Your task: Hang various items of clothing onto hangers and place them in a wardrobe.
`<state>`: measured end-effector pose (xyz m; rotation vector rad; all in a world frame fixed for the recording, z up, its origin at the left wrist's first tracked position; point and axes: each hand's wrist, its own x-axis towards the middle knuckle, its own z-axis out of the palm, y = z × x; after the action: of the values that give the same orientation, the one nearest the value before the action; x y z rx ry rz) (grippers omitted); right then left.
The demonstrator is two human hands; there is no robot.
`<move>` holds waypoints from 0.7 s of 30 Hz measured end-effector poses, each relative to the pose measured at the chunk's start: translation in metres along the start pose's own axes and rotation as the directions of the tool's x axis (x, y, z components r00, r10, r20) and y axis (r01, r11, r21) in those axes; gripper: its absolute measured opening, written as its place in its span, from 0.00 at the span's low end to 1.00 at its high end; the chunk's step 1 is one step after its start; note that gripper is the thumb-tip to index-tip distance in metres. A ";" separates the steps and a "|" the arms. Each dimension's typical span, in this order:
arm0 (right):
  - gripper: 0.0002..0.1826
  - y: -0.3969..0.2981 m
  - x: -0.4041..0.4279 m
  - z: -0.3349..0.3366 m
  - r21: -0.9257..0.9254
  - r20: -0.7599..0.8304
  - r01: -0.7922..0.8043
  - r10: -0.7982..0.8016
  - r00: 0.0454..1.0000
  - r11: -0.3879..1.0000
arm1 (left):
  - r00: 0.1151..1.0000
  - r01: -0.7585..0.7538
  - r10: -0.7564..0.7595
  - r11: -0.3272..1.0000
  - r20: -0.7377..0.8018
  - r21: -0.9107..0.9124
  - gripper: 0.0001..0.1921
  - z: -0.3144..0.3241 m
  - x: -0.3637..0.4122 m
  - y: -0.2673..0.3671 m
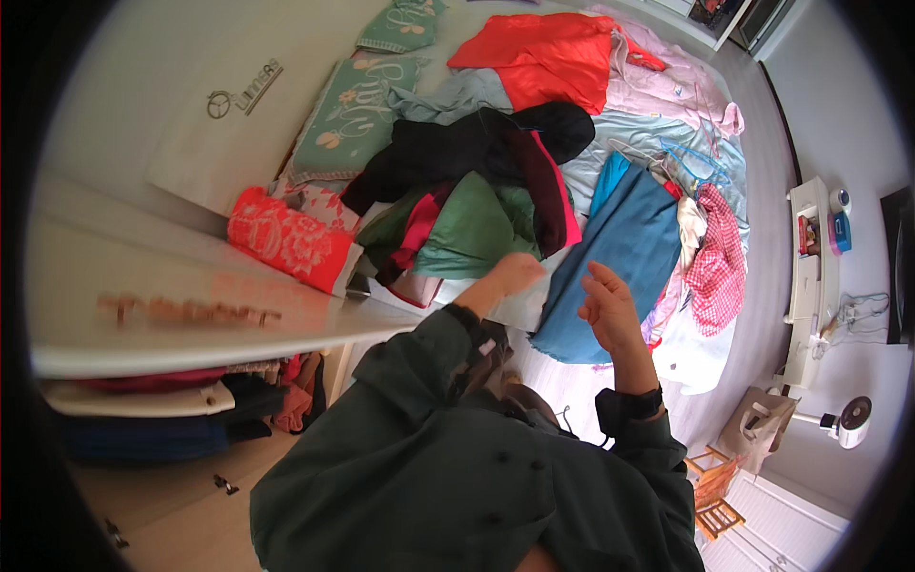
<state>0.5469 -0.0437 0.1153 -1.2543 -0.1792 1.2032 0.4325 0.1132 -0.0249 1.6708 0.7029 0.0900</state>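
Observation:
My left hand [518,275], slightly blurred, is over the near edge of the bed beside a green garment [468,232]; nothing shows in its grasp. Over a long blue garment [607,268] is my right hand [607,307], fingers partly curled, with no held item visible. Black clothing [443,154] lies across the middle of the bed, with dark red and pink cloth [547,189] on it. Farther back are a bright red garment [543,53] and pink clothing [665,86]. Hangers [693,161] lie near a red checked garment [715,264].
Green pillows [350,118] and a red floral bundle [293,239] lie at the bed's left. A pale door panel [214,286] juts in above hanging clothes [157,429]. At right stand a white cabinet [808,275], a beige bag [758,425] and a fan [852,422].

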 end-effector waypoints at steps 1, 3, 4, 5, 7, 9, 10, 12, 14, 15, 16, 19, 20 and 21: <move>0.21 0.000 0.012 -0.002 -0.002 -0.006 -0.002 0.002 1.000 1.000 | 1.000 0.001 -0.001 1.000 0.004 -0.005 0.12 -0.008 0.018 -0.022; 0.26 0.008 0.049 -0.013 -0.150 -0.028 -0.084 0.080 0.996 0.985 | 0.959 0.074 0.027 0.937 -0.282 0.341 0.18 -0.037 0.059 -0.050; 0.28 0.011 0.065 -0.021 -0.086 -0.077 -0.081 0.075 0.994 0.993 | 0.962 0.060 0.033 0.941 -0.269 0.333 0.18 -0.048 0.074 -0.045; 0.28 0.015 0.083 -0.030 -0.094 -0.090 -0.079 0.070 0.993 0.992 | 0.949 0.152 -0.018 0.899 -0.313 0.411 0.23 -0.063 0.088 -0.041; 0.28 0.028 0.122 -0.044 -0.113 -0.187 -0.149 0.126 0.974 0.982 | 0.934 0.243 -0.068 0.843 -0.352 0.479 0.29 -0.091 0.111 -0.033; 0.28 0.043 0.161 -0.050 -0.169 -0.217 -0.218 0.179 0.960 0.961 | 0.918 0.323 -0.049 0.668 -0.394 0.670 0.38 -0.120 0.129 -0.030; 0.28 0.051 0.181 -0.053 -0.225 -0.240 -0.277 0.222 0.945 0.934 | 0.918 0.326 -0.055 0.669 -0.393 0.668 0.38 -0.133 0.140 -0.032; 0.31 0.078 0.227 -0.081 -0.340 -0.216 -0.377 0.319 0.923 0.861 | 0.924 0.295 0.020 0.601 -0.383 0.743 0.47 -0.154 0.164 -0.033; 0.34 0.090 0.258 -0.075 -0.388 -0.264 -0.392 0.307 0.915 0.834 | 0.926 0.302 0.019 0.564 -0.378 0.769 0.48 -0.175 0.180 -0.034; 0.38 0.101 0.276 -0.068 -0.437 -0.303 -0.401 0.288 0.908 0.805 | 0.926 0.312 0.021 0.522 -0.377 0.794 0.50 -0.185 0.186 -0.039; 0.49 0.101 0.289 -0.064 -0.447 -0.339 -0.412 0.276 0.899 0.794 | 0.935 0.303 0.004 0.516 -0.356 0.801 0.55 -0.190 0.196 -0.042; 0.43 0.132 0.344 -0.083 -0.823 -0.217 -0.030 -0.265 0.940 0.567 | 0.919 0.223 0.207 0.429 -0.335 0.876 0.49 -0.195 0.217 -0.063; 0.47 0.139 0.363 -0.089 -0.877 -0.307 -0.175 -0.241 0.921 0.447 | 0.921 0.228 0.196 0.428 -0.337 0.874 0.49 -0.197 0.222 -0.073; 0.47 0.143 0.375 -0.084 -0.876 -0.298 -0.175 -0.219 0.929 0.448 | 0.964 0.213 0.061 0.402 -0.258 0.890 0.40 -0.203 0.220 -0.092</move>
<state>0.6812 0.1669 -0.2101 -2.4093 -0.6187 0.7699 0.4866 0.4028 -0.1313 2.7456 1.1519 -0.2130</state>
